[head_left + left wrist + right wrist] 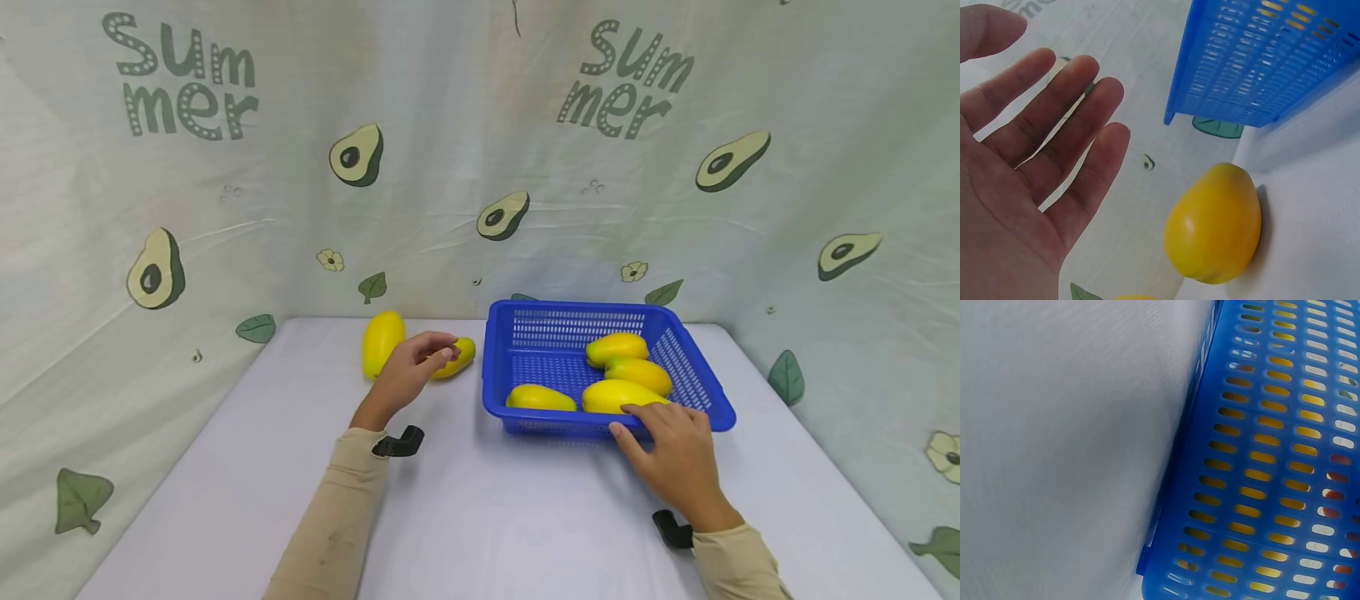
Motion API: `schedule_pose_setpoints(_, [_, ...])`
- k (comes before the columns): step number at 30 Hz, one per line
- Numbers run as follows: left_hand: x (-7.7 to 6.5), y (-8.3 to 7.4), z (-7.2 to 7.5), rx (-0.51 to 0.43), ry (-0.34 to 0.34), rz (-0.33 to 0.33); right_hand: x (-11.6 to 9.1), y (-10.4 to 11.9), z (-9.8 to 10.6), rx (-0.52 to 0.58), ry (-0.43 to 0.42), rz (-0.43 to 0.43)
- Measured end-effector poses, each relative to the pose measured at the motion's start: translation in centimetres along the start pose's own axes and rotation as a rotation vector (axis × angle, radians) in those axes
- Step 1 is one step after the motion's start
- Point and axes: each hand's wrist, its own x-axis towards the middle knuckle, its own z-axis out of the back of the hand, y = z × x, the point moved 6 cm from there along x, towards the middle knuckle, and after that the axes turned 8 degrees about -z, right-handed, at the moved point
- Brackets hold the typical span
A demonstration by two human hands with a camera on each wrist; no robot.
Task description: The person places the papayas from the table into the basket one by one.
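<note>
My left hand [408,372] hovers over the table's back left with fingers spread and slightly bent, holding nothing. Just beyond it lies a yellow papaya [462,357], partly covered by the fingers; in the left wrist view this papaya [1215,225] sits apart from the hand. Another papaya [383,337] is to the left. At the blue plastic basket [498,412], my right hand [681,454] grips the near rim, fingers over it and thumb in front. Inside are several papayas, one [621,395] close to those fingers. Fingers show only in patches through the basket wall [1254,456] in the right wrist view.
The white-covered table [480,517] meets a printed cloth backdrop [435,275] behind and at both sides. Black wrist cameras [400,442] sit on both wrists. The basket stands at the back right, its slotted walls rising above the tabletop.
</note>
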Motion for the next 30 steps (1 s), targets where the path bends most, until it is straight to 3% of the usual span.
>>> schedule_pose_setpoints(9, [-0.9,1.1,0.7,-0.048,-0.055,-0.001,-0.8,0.0,-0.4,-0.002,0.025,-0.004])
schedule_pose_setpoints(17, [-0.5,1.7,3.6,-0.157,-0.174,-0.059,0.2,0.0,-0.1,0.004,-0.01,0.014])
schedule_pose_setpoints(23, [-1.5,2.3,5.9,-0.158,-0.27,-0.024,0.2,-0.1,-0.2,0.0,0.009,0.0])
schedule_pose_setpoints(30, [-2.3,3.7,7.1,-0.165,-0.33,0.02,0.1,-0.1,-0.2,-0.007,0.029,-0.009])
